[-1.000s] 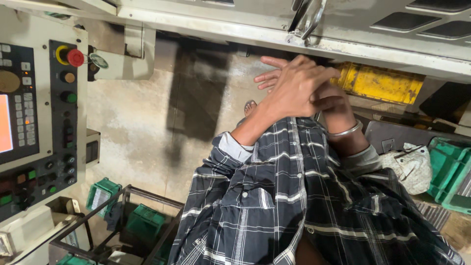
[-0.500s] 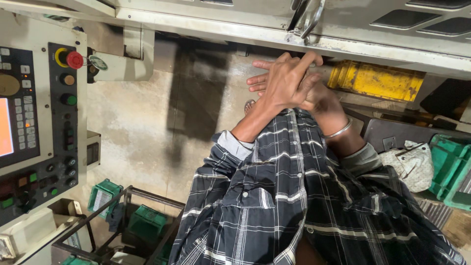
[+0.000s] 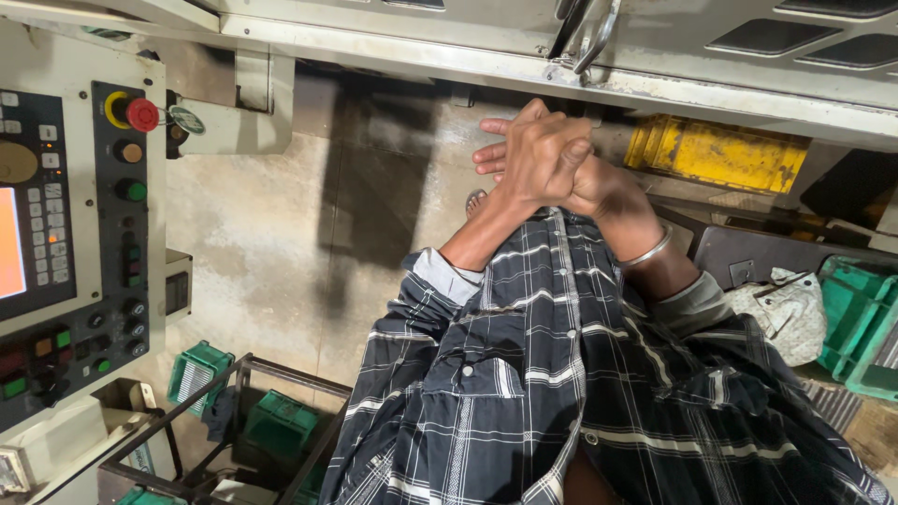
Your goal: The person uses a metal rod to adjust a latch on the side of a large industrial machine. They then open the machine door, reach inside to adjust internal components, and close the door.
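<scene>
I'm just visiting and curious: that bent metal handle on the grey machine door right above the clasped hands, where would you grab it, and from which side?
Probably the handle at its free middle span, from the open floor side, fingers hooked behind the bar. It bows out from the grey door, its lower end fixed near the edge. The left hand and right hand, clasped together, are just below.

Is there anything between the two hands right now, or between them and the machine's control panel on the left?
Nothing shows between the hands: the left hand is clasped over the right hand, with no object visible in them. Between them and the control panel lies only bare concrete floor.
</scene>
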